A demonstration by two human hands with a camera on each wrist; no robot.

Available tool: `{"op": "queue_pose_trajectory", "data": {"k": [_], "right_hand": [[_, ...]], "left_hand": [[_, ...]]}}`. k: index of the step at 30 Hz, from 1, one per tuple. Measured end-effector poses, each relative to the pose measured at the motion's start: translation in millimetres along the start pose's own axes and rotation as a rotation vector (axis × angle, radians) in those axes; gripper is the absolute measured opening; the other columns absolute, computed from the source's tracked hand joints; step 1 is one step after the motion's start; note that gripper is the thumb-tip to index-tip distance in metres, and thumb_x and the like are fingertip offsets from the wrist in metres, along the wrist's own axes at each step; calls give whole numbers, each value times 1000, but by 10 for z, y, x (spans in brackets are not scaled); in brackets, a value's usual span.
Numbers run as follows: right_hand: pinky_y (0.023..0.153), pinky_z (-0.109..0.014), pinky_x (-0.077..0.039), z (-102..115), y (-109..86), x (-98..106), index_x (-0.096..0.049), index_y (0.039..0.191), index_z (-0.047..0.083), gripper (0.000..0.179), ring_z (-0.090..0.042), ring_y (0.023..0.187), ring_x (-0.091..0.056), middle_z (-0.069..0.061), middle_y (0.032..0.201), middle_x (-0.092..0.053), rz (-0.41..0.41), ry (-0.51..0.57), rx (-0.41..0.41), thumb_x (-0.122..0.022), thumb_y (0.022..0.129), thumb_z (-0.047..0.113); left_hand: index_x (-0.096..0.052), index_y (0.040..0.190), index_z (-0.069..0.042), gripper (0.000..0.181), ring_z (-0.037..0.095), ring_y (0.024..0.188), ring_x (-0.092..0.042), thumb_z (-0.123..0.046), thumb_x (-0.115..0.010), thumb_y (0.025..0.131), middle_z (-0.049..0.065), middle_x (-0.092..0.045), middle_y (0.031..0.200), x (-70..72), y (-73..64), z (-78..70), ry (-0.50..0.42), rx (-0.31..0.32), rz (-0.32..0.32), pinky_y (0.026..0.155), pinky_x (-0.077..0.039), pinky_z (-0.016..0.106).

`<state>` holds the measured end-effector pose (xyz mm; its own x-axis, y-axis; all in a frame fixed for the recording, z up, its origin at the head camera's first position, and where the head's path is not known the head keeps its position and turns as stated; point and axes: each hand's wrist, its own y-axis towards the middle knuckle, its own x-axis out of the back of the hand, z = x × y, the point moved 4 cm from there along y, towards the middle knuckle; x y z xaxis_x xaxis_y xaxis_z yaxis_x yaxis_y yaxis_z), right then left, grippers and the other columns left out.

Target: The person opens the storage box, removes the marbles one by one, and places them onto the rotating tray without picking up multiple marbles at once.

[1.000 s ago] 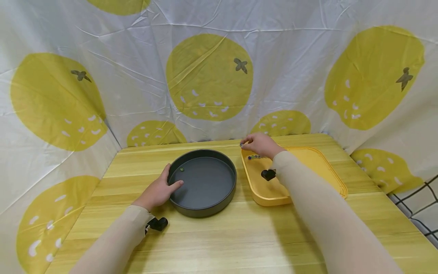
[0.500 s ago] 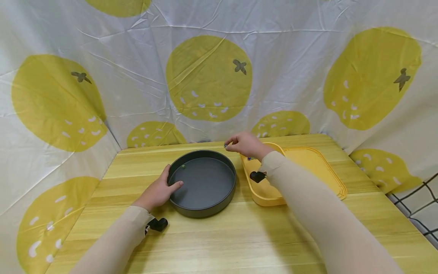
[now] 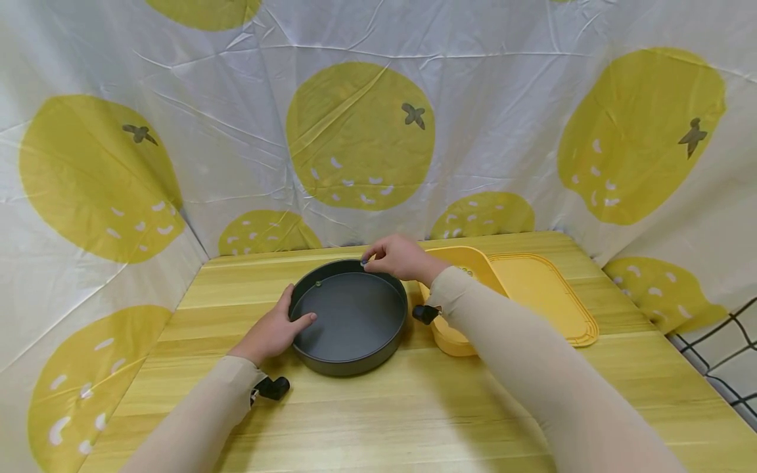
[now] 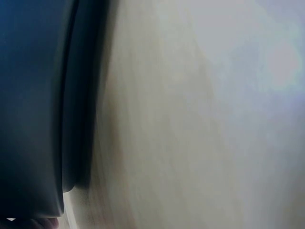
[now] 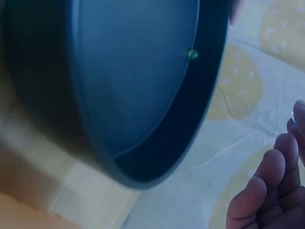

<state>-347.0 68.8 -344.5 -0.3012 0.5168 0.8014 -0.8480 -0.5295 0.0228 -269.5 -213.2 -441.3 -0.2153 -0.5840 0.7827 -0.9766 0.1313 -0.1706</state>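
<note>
A round dark grey pan (image 3: 355, 322) stands on the wooden table. My left hand (image 3: 273, 334) holds its left side, thumb over the rim and fingers along the outer wall. One green glass marble (image 3: 318, 284) lies inside near the far left wall. Over the pan's far right rim, my right hand (image 3: 401, 257) pinches a small bluish marble (image 3: 363, 263) between thumb and fingertips. In the right wrist view, the curled fingers (image 5: 272, 167) appear beside the pan, with a glint of the marble at the edge. The left wrist view shows mostly the pan's outer wall (image 4: 78, 105).
Right of the pan stands a yellow plastic container (image 3: 452, 345), partly hidden by the right forearm, with some marbles (image 3: 467, 270) inside. A flat yellow lid (image 3: 547, 295) lies beyond it. Patterned cloth (image 3: 361, 138) hangs behind the table.
My right hand has moved left with the marble, from the yellow container to the pan's far rim. The marble in the pan has rolled slightly away from me. My left hand has stayed put.
</note>
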Motion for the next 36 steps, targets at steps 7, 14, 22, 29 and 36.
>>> {"op": "queue_pose_trajectory", "data": {"k": [7,14,22,29,36], "right_hand": [[84,-33,-58,71,43,-78,-80,121,16,24,-21,104,-71,-5,116,-78,18,15,29,-73,101,28],[87,-33,-59,111,55,-107,-80,122,16,24,-22,109,-72,-6,120,-79,29,11,28,-72,101,27],[89,-34,-60,127,58,-123,-79,126,18,28,-23,113,-72,-4,122,-78,31,17,26,-73,101,29],[84,-34,-58,7,37,-63,-74,134,17,33,-25,107,-72,-6,115,-78,22,61,-26,-70,103,28],[67,-30,-49,-258,-47,94,-72,136,14,37,-24,78,-63,-15,109,-75,-16,108,-80,-69,103,29]], "left_hand": [[3,170,-11,102,48,157,-28,-62,-54,103,24,-15,175,-1,4,-7,-12,5,5,126,-26,65],[4,171,-12,103,48,157,-28,-63,-54,103,24,-16,175,-7,1,-14,-11,14,10,127,-25,64],[5,171,-12,104,48,158,-27,-64,-54,103,24,-15,175,-5,13,-5,-16,21,10,127,-25,65],[4,171,-12,103,48,157,-28,-63,-54,103,24,-15,175,-13,27,11,-11,7,4,126,-25,65],[4,171,-12,103,48,157,-27,-63,-54,103,24,-15,175,-6,24,18,-11,7,4,126,-26,66]]}}
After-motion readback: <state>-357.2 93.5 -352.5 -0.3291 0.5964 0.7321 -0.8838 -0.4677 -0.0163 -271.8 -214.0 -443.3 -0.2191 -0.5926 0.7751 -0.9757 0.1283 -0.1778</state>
